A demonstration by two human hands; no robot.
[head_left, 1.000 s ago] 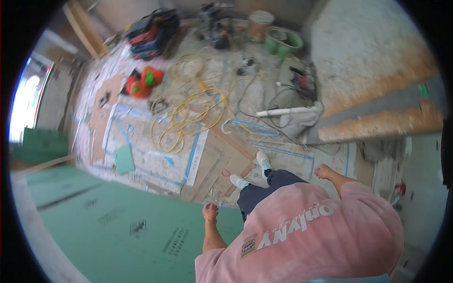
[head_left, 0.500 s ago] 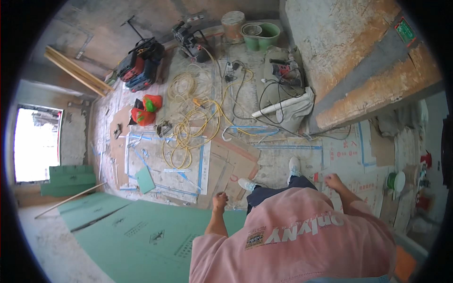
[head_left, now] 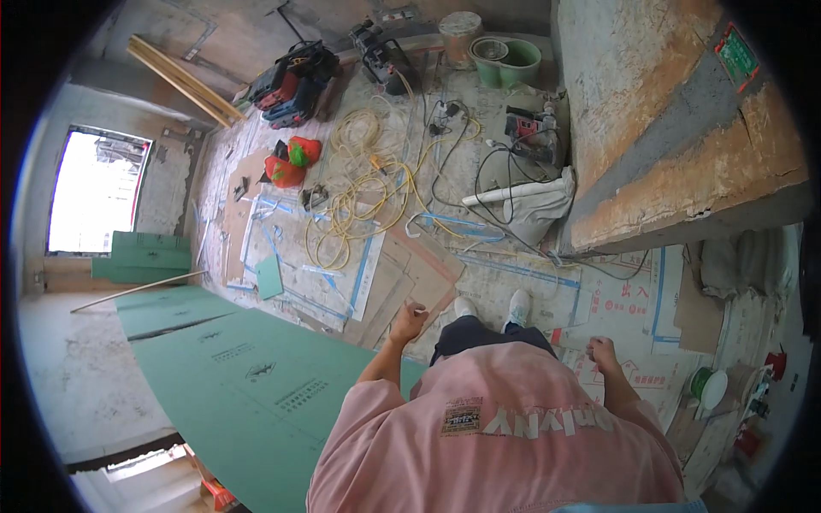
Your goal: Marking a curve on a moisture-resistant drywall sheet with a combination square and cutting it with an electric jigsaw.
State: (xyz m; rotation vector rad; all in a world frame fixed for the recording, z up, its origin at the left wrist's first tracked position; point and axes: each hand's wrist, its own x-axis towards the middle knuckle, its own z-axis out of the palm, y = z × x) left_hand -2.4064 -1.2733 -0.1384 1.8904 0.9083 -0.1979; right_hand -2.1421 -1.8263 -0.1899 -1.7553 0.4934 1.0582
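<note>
Both my hands hang in front of my body above the covered floor, apart from everything around them. My left hand is loosely curled, with no object visible in it, over brown cardboard sheets. Near it on the left lies a long green board with dark printing. My right hand is closed in a loose fist, with nothing showing in it. Below it the floor has a pale protective sheet with red print. My white shoes are between the two hands, on the floor.
Loose yellow hose and dark cables lie ahead. Tool bags, a green bucket and a red power tool stand farther off. A rough wall end juts in at the right, near a green-and-white reel.
My view has turned, so the room appears shifted. My left hand is higher and my shoes are closer together. A bright opening with an orange object now shows at lower left.
</note>
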